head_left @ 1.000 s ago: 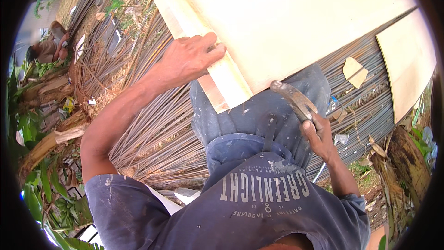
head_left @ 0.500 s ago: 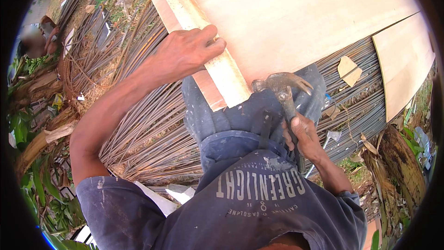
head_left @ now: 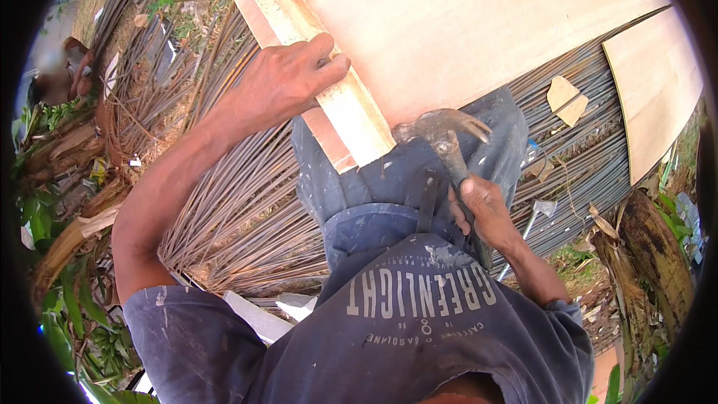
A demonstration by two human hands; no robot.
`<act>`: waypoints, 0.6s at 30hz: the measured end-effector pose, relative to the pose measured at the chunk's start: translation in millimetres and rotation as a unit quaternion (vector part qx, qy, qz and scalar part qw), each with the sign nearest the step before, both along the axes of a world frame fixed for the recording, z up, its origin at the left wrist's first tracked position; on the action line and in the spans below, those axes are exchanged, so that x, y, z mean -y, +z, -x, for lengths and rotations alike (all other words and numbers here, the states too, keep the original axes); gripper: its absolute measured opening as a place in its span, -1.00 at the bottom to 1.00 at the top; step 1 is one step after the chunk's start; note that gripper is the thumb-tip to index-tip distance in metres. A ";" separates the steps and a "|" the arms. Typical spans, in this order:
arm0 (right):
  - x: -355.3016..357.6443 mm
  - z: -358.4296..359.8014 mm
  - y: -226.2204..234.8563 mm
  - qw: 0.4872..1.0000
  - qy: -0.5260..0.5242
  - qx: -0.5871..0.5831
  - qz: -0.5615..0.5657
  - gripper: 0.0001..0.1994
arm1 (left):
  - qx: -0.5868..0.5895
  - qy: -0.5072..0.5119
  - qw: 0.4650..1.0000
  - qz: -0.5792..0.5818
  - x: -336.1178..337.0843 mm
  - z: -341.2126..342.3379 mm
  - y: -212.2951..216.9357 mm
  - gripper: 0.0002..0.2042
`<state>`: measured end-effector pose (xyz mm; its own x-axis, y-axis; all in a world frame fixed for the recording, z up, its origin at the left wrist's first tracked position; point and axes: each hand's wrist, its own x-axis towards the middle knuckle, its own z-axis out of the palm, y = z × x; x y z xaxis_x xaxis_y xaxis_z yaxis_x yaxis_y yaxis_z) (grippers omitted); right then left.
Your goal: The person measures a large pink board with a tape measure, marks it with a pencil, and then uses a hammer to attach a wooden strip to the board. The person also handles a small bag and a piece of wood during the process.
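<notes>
My left hand [head_left: 303, 71] is closed around a pale wooden batten [head_left: 359, 123], with thumb and forefinger over its top face. The batten lies along the left edge of a large plywood sheet [head_left: 464, 22], and a thin strip of the sheet shows on its outer side. In my right hand [head_left: 485, 209] is a claw hammer [head_left: 446, 142], gripped by its handle. The hammer's striking face is beside the batten's near end, in front of the sheet's near edge; whether they touch I cannot tell. No nail can be made out.
Long thin metal rods [head_left: 224, 217] cover the ground beneath the sheet and on both sides. A second plywood piece [head_left: 654, 90] lies at the right, with a small offcut [head_left: 566, 101] on the rods. Banana-like stems [head_left: 658, 247] stand at right. A person [head_left: 63, 75] is at far left.
The batten with my left hand and the hammer in my right hand have shifted slightly left and up in the picture. Both grips are the same.
</notes>
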<state>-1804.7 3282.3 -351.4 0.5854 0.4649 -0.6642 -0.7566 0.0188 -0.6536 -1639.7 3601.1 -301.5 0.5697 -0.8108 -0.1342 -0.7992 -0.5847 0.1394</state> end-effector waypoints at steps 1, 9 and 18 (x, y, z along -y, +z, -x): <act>1.1 1.6 -1.4 1.000 -0.010 0.013 0.004 -0.43 | 0.001 -0.003 1.000 0.001 1.2 0.0 -0.4 -0.63; 31.6 8.2 -11.5 0.889 0.012 0.436 0.143 -0.47 | 0.068 0.030 0.997 -0.023 14.2 9.8 0.9 -0.80; 39.0 -45.3 -38.9 0.634 0.166 0.733 0.182 -0.47 | 0.169 0.101 0.974 -0.109 34.9 31.4 -21.8 -0.79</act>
